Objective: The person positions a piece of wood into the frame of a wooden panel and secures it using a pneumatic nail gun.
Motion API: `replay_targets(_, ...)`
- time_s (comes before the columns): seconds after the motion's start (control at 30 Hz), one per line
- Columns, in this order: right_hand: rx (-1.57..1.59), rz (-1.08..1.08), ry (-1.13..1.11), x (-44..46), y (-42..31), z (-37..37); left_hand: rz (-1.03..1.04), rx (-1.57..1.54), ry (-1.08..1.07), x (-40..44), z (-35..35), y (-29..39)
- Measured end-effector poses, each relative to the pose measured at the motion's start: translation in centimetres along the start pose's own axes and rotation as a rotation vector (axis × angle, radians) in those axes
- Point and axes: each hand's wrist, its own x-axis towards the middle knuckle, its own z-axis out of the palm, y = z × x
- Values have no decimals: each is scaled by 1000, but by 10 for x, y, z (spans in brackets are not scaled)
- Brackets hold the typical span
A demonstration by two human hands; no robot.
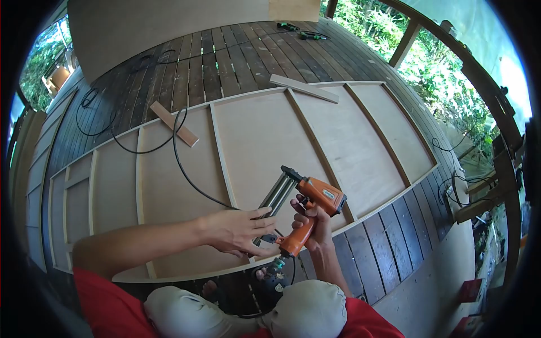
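Observation:
An orange nail gun [323, 195] with a long metal magazine is held up above my knees, its black nose pointing away from me. My right hand [320, 226] is wrapped around its handle, near the trigger. My left hand [234, 230] reaches across and has its fingers on the lower part of the magazine. Under the tool lies a large plywood panel [259, 135] edged and crossed with thin wooden strips. Part of the magazine is hidden behind the left fingers.
Two loose wooden pieces, a short board [174, 125] and a pale strip [304, 89], lie across the panel's far edge. A black cable [189, 179] loops over it. Green-and-black tools [310, 36] rest on the dark deck [236, 62]. A large sheet [169, 28] stands behind.

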Motion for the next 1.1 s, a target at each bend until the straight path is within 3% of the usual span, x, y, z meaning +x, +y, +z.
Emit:
replay_targets(0.1, -26, 95, -18, -2, 7, 9, 53, -71, -112, -3, -7, 10)
replay_targets(0.17, -17, 128, -22, 1, 12, 7, 38, -168, 11, -6, 0, 12)
replay_targets(0.23, -30, 138, -3, 2, 14, 8, 62, -113, -196, -5, -2, 14)
replay_targets(0.27, -40, 146, -4, 3, 15, 8, 71, -94, -46, -7, 7, 14)
replay_targets(0.4, -83, 99, -5, 3, 14, 9, 82, -139, -127, -4, 7, 7)
replay_targets(0.57, -183, -40, 40, -2, 5, 28, 135, 74, 96, -3, 19, -8)
replay_targets(0.67, -289, -252, 73, -12, -11, 40, 131, 115, 119, 11, 27, -21)
replay_targets(0.73, -344, -413, 100, -20, -27, 48, 62, 214, 391, 26, 19, -32)
replay_targets(0.8, -416, -662, 100, -34, -44, 69, -103, 227, 431, 39, 6, -40)
replay_targets(0.93, -555, -1130, 198, -51, -73, 77, -548, -255, 692, 81, 7, -32)
replay_targets(0.97, -540, -1200, 250, -56, -77, 80, -573, -409, 755, 93, 15, -24)
replay_targets(1.1, -664, -1342, 339, -68, -104, 47, -559, -622, 584, 125, 64, 12)
